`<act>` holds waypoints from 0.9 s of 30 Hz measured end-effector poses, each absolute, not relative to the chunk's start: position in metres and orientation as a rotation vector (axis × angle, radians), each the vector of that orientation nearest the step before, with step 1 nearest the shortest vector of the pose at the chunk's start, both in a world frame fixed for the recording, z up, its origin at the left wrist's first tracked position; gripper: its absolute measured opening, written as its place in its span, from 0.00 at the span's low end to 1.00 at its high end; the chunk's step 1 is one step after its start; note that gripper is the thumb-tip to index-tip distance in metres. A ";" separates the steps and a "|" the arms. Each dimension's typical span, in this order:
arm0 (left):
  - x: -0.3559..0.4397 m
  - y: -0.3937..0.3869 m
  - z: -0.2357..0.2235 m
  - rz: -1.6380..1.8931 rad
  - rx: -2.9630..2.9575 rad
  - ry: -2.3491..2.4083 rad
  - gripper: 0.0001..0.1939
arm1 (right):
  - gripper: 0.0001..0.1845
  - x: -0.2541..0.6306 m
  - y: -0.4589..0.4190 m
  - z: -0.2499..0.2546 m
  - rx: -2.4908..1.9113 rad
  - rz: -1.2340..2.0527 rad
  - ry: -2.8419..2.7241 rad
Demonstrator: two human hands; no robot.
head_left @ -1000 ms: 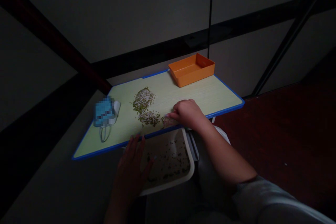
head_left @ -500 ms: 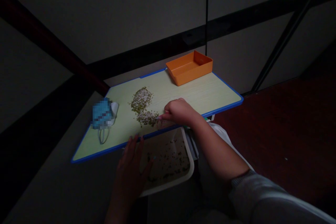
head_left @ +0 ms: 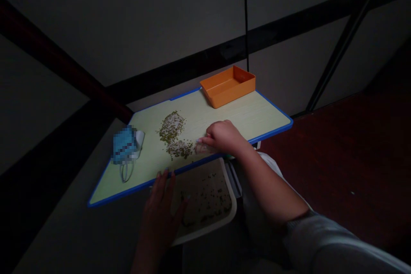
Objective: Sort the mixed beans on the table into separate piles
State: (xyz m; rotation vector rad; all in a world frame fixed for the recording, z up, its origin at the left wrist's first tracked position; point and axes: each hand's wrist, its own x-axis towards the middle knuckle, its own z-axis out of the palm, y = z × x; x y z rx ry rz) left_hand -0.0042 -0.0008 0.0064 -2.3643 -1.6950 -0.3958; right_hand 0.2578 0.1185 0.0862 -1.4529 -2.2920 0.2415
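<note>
The left hand is lying over the left side of the tub, grip open. Beyond the tub, the right hand is resting curled beside the grains on the tabletop; whether its grip is holding anything, I cannot tell. Working low and gently is probably limiting scatter.

Moved right hand leftward to the nearer heap of seed-like bits | then drew it back slightly to the right
</note>
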 end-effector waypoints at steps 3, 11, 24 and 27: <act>-0.007 0.000 0.005 -0.396 -2.351 -1.701 0.39 | 0.22 0.241 0.122 0.084 -1.348 0.220 -2.366; -0.013 0.002 0.005 -0.353 -2.370 -1.697 0.40 | 0.23 0.237 0.120 0.087 -1.232 0.288 -2.425; -0.011 0.001 0.006 -0.367 -2.361 -1.716 0.40 | 0.21 0.253 0.113 0.085 -1.470 0.233 -2.313; -0.009 0.001 0.006 -0.355 -2.362 -1.715 0.39 | 0.20 0.250 0.113 0.084 -1.498 0.232 -2.316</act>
